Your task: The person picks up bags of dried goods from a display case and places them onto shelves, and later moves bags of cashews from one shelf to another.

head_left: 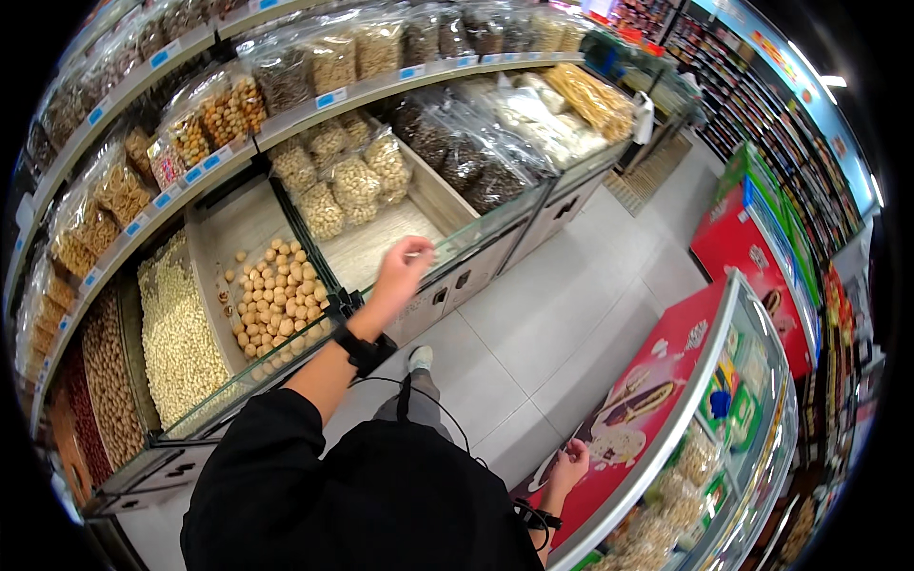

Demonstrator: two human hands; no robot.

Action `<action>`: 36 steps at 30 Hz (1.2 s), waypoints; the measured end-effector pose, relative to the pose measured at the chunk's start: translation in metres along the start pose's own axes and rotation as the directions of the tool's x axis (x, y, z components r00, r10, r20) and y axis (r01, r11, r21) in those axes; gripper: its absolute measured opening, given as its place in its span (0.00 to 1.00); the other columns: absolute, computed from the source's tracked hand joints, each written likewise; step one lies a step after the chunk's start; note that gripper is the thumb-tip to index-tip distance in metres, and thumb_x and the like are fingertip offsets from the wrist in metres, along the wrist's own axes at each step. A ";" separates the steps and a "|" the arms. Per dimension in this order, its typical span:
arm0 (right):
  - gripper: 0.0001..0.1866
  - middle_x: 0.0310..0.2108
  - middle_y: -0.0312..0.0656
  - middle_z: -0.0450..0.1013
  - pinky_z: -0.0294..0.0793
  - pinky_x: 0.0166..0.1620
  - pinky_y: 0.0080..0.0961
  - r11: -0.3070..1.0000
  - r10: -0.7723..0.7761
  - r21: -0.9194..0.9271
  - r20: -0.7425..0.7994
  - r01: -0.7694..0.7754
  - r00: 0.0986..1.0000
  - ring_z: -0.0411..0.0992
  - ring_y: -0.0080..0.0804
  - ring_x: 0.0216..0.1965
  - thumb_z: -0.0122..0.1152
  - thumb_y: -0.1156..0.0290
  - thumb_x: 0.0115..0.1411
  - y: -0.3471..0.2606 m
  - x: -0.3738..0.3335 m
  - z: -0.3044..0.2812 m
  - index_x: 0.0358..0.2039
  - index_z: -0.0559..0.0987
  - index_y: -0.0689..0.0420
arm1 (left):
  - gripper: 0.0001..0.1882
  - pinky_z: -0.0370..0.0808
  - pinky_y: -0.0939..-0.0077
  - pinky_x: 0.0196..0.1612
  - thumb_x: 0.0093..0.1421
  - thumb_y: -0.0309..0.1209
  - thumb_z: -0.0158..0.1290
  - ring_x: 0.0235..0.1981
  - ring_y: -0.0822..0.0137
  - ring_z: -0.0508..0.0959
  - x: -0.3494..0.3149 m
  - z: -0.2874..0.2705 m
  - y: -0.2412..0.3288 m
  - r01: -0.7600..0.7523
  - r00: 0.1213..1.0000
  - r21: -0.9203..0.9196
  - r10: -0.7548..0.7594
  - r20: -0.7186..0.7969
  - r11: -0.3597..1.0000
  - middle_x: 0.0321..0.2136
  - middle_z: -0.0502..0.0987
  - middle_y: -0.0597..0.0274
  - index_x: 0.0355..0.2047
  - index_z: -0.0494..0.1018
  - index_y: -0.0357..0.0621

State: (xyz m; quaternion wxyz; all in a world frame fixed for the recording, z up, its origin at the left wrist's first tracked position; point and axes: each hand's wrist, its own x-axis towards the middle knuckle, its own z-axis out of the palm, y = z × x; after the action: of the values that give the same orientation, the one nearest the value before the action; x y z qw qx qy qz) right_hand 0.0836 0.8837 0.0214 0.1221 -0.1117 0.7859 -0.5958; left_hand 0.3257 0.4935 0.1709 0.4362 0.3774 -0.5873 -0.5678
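Observation:
My left hand [400,276] is raised over the front glass edge of the bulk-goods counter, slightly smeared by motion. Its fingers bend loosely, and nothing shows in them. Beneath and beyond it lies a wooden bin [367,249] with bagged pale round nuts or seeds [354,186] toward its back. Left of the wrist is a bin of loose walnuts [278,303]. Low on the right, my right hand [570,463] hangs beside the red side panel of a glass-topped freezer [657,381]. Its fingers curl inward with nothing visible in them. Both wrists wear black bands.
Pale kernels [176,328] fill another bin at left. Bags of dark dried goods [466,152] and pale yellow sticks [590,100] lie farther along the counter. Shelves of bagged goods [333,62] rise behind. A grey tiled aisle [543,295] runs between counter and freezer.

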 end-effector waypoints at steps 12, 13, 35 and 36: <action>0.14 0.36 0.39 0.73 0.71 0.47 0.23 0.998 -0.016 -0.044 0.497 0.044 0.867 0.73 0.28 0.40 0.52 0.87 0.51 -0.109 0.125 0.235 0.40 0.73 0.62 | 0.13 0.67 0.78 0.39 0.61 0.37 0.49 0.35 0.73 0.72 0.122 -0.141 -0.057 0.408 0.854 -0.006 -0.384 -0.350 0.913 0.36 0.73 0.67 0.41 0.70 0.43; 0.13 0.35 0.39 0.73 0.71 0.46 0.23 0.998 -0.025 -0.031 0.538 0.049 0.842 0.73 0.28 0.39 0.52 0.86 0.53 -0.120 0.131 0.250 0.40 0.73 0.62 | 0.13 0.67 0.78 0.39 0.61 0.37 0.49 0.35 0.73 0.72 0.128 -0.146 -0.062 0.441 0.860 0.062 -0.401 -0.316 0.896 0.35 0.73 0.66 0.40 0.70 0.42; 0.10 0.32 0.40 0.72 0.71 0.37 0.21 0.907 0.060 0.034 0.976 0.421 -0.209 0.70 0.23 0.34 0.54 0.77 0.59 -0.232 0.204 0.544 0.41 0.74 0.63 | 0.11 0.70 0.73 0.43 0.60 0.27 0.51 0.36 0.67 0.73 0.044 -0.133 -0.077 0.602 0.591 0.230 -0.233 -0.772 0.765 0.33 0.72 0.64 0.43 0.70 0.40; 0.10 0.33 0.42 0.72 0.71 0.38 0.22 0.892 0.080 0.073 0.946 0.445 -0.316 0.70 0.25 0.34 0.54 0.73 0.60 -0.222 0.195 0.554 0.41 0.74 0.63 | 0.13 0.69 0.71 0.44 0.58 0.26 0.52 0.39 0.63 0.72 0.043 -0.128 -0.079 0.628 0.629 0.428 -0.100 -0.771 0.649 0.36 0.71 0.60 0.44 0.69 0.41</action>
State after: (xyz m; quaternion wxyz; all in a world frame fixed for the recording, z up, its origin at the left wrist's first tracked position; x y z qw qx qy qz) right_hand 0.0857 0.2584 0.0800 0.5776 -0.6841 0.4243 -0.1355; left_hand 0.4275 0.4044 0.0927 0.3201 0.8078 -0.4447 -0.2173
